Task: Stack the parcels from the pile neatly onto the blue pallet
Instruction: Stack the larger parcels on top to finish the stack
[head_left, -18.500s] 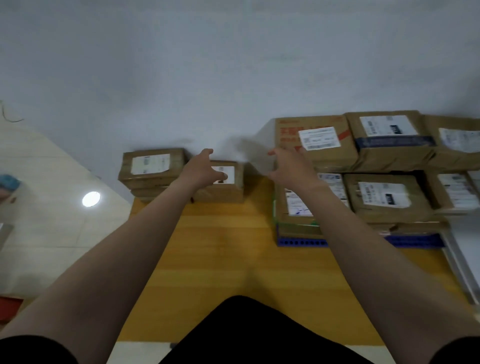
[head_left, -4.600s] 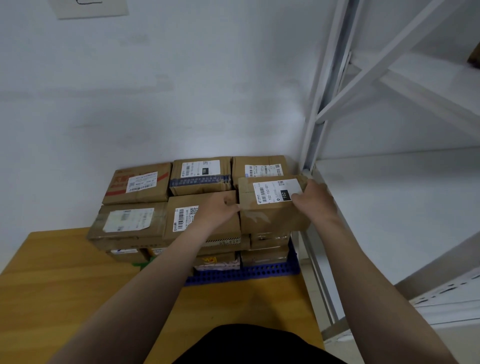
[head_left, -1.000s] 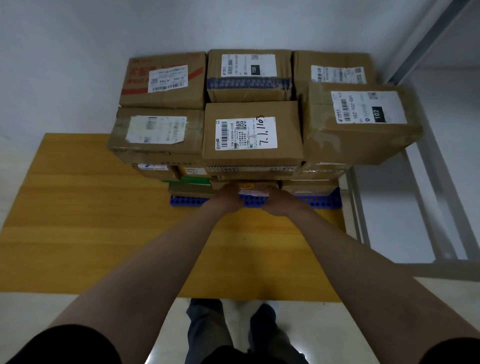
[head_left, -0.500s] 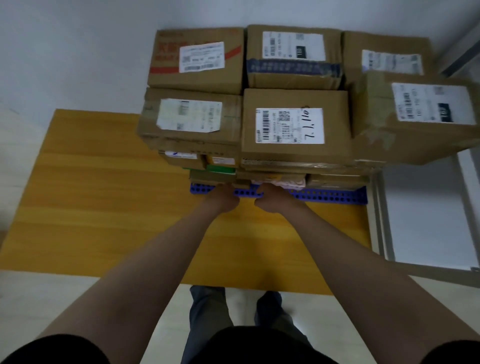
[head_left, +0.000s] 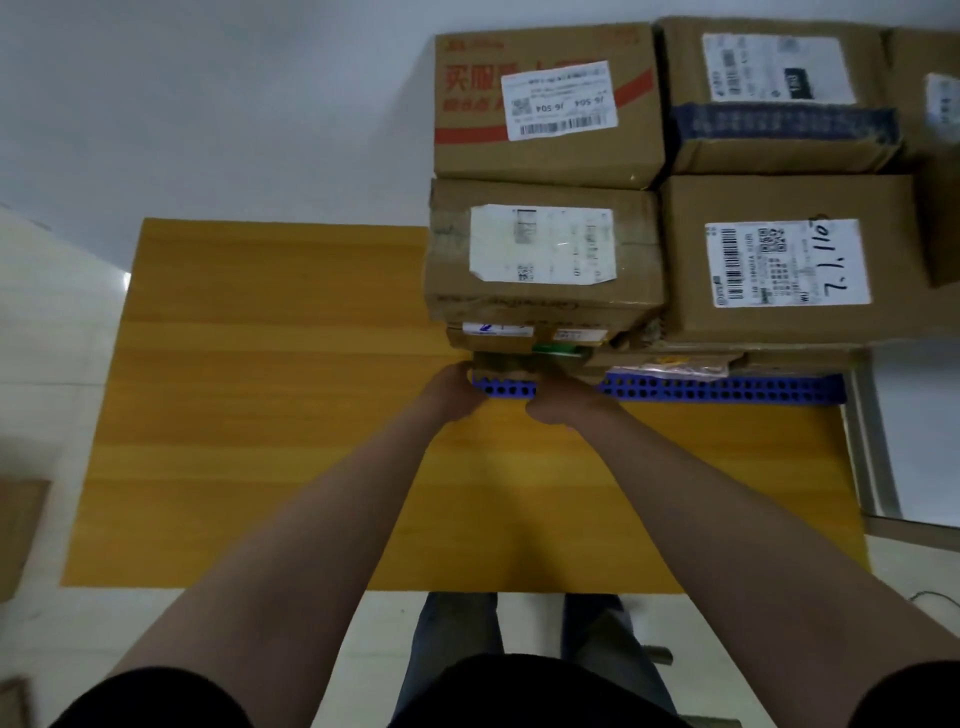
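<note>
Both hands, left hand (head_left: 451, 391) and right hand (head_left: 563, 408), grip (fingers curled) the blue pallet (head_left: 717, 388) under stacked parcels (head_left: 543, 249).

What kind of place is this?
Probably a parcel sorting or storage room: labelled cardboard parcels stacked on a blue pallet, set on a yellow wooden platform against a plain wall.

There is one view only, from the head: it looks steeply down, from above the near edge of the yellow surface (head_left: 270, 415), close over the stacked parcels (head_left: 545, 249).
</note>
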